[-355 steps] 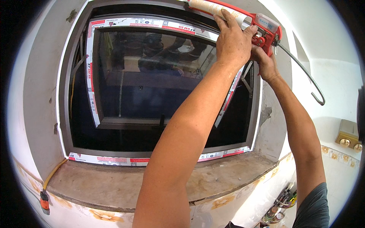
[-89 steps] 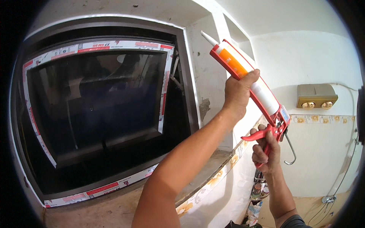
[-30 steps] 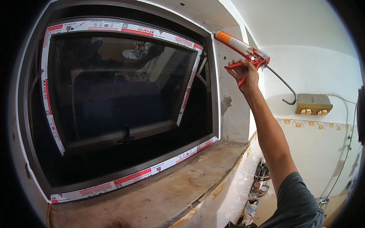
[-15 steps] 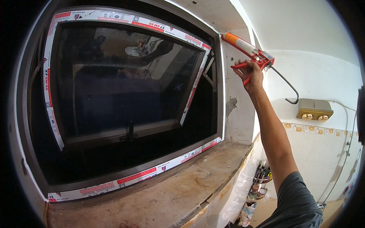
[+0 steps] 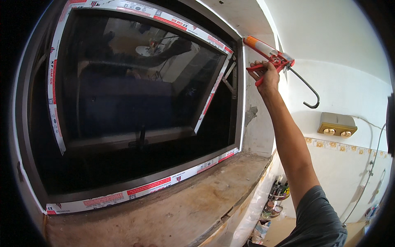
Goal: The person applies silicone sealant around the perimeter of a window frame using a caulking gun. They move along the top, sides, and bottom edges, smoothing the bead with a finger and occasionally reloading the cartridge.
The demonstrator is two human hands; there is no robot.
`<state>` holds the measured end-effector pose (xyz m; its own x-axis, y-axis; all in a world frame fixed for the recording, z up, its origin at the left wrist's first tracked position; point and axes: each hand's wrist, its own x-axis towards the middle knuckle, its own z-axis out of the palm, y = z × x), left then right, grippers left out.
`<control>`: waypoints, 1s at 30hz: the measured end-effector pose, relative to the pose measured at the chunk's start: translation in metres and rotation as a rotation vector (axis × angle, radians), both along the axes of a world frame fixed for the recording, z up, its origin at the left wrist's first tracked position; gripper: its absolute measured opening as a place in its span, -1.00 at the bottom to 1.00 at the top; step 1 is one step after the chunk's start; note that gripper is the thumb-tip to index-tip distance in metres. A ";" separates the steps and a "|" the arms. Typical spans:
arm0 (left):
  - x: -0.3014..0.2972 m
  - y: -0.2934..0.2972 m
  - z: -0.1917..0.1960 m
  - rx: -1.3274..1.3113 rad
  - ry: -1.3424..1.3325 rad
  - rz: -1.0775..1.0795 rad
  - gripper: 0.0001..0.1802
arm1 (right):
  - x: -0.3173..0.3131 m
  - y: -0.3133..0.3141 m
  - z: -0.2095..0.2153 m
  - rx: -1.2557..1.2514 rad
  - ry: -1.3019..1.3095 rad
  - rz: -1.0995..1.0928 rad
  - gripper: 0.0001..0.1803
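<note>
My right hand [image 5: 267,78] is raised at the upper right, wrapped round the handle and trigger of a red caulking gun [image 5: 282,61]. An orange and white sealant cartridge [image 5: 260,46] lies in the gun, and a hooked metal rod [image 5: 312,88] sticks out behind. Its front end points at the upper right corner of the dark window frame [image 5: 239,111], where frame meets wall. A white line [image 5: 242,99] runs along that joint. Of my left hand [image 5: 139,245], only what look like fingertips show at the lower edge, by the sill; its grip is hidden.
The tilted window sash [image 5: 140,86] carries printed protective tape. Below it is a rough, stained sill [image 5: 173,218]. On the right wall hang a gold heater lamp unit [image 5: 337,125] and a cable [image 5: 366,181]. Racks of bottles and tools [image 5: 276,197] stand beneath the sill's right end.
The view has shifted slightly. The caulking gun stays at the frame's upper right corner with its trigger still held, and the hooked rod has swung a little in the picture.
</note>
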<state>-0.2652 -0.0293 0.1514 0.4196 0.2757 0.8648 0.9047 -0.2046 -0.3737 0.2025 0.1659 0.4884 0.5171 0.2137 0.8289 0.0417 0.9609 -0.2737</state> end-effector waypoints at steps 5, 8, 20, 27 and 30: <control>-0.001 -0.008 0.001 -0.139 -0.016 0.006 -0.36 | 0.017 0.001 0.006 0.003 -0.008 0.021 -0.77; 0.004 -0.012 0.005 -0.187 -0.058 0.023 -0.38 | 0.022 -0.002 0.008 0.015 0.009 0.054 -0.76; 0.000 -0.012 0.017 -0.223 -0.029 -0.022 -0.43 | 0.025 -0.009 0.013 0.010 0.024 0.017 -0.75; 0.000 -0.018 0.028 -0.349 -0.036 -0.047 -0.43 | 0.042 -0.020 0.015 -0.018 -0.033 0.025 -0.74; 0.000 -0.019 0.027 -0.332 -0.035 -0.045 -0.43 | 0.031 -0.023 0.014 -0.047 -0.026 -0.007 -0.73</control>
<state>-0.2654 -0.0480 0.1782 0.4096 0.5268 0.7448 0.9030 -0.3501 -0.2489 0.2333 0.1433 0.5026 0.4974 0.2489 0.8310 0.0558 0.9468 -0.3170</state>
